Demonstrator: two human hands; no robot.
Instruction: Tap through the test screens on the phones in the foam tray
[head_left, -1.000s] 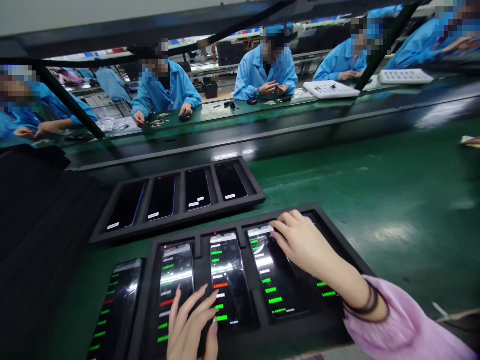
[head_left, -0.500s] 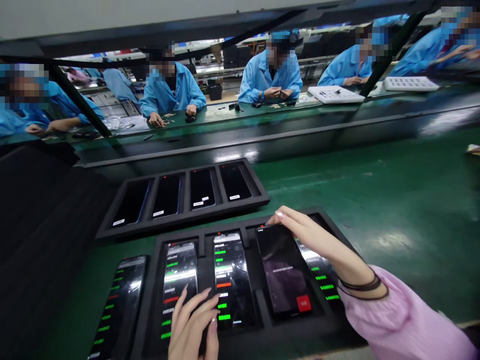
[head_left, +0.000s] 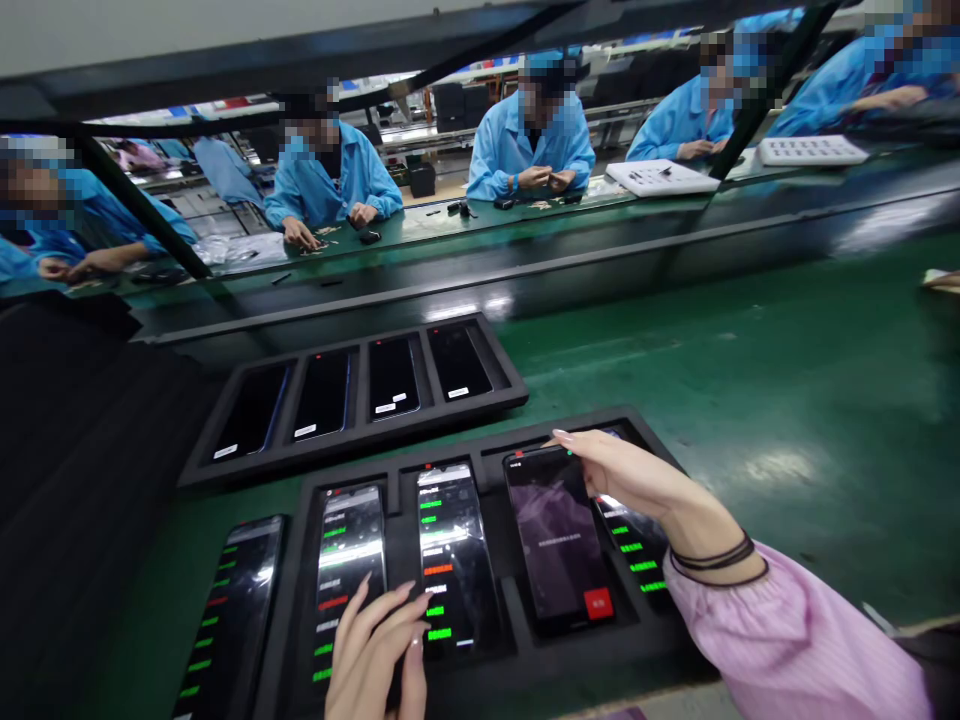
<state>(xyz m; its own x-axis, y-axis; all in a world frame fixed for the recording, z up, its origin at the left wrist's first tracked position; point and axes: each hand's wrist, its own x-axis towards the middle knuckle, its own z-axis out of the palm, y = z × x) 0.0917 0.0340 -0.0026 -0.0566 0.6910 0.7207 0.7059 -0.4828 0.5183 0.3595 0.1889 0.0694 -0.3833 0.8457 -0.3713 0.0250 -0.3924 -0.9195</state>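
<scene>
A black foam tray (head_left: 480,455) lies near me on the green belt with several lit phones in its slots. My right hand (head_left: 626,475) reaches over the tray, its fingers stretched out and touching the top edge of the third phone (head_left: 559,535), whose screen is dark purple with a red button. Beside it a phone (head_left: 634,555) shows green lines under my wrist. My left hand (head_left: 375,650) rests with spread fingers between the first phone (head_left: 345,560) and the second phone (head_left: 450,550), both showing green and red lines.
A second black tray (head_left: 352,440) with several dark phones lies farther off. A loose lit phone (head_left: 229,610) sits left of the near tray. Black cloth (head_left: 75,470) covers the left. Across the belt (head_left: 750,370), several people in blue coats work; a white tray (head_left: 660,178) lies there.
The third phone's screen went from green test lines to a dark purple page with a red button. My right hand flattened and slid to that phone's top edge.
</scene>
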